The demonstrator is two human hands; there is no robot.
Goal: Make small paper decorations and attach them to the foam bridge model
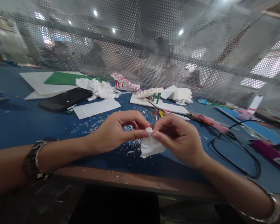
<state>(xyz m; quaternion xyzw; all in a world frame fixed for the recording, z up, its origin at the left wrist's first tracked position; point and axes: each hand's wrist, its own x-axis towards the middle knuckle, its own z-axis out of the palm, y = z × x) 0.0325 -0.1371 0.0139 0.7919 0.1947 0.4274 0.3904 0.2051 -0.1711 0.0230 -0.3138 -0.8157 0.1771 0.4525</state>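
Between my two hands, over the front of the table, hangs a small piece of thin white paper (pixel 152 147), gathered at its top edge. My left hand (pixel 118 129) pinches that top edge from the left with thumb and forefinger. From the right, my right hand (pixel 180 137) pinches the same edge, its fingertips almost touching the left ones. The paper's lower part spreads loose below the fingers. White scraps litter the blue tabletop (pixel 60 127) under and around my hands. Just beyond the fingers lies a yellow piece (pixel 162 114) among small red bits.
Behind my hands are two white-and-pink craft pieces on supports, the nearer a bone-like model (pixel 149 92). Left lie a black phone (pixel 65 99), crumpled paper (pixel 98 88) and a green sheet (pixel 67 78). Right are a pink-handled soldering-iron-like tool (pixel 210 122), its black cable (pixel 238 171) and a purple power strip (pixel 269 152).
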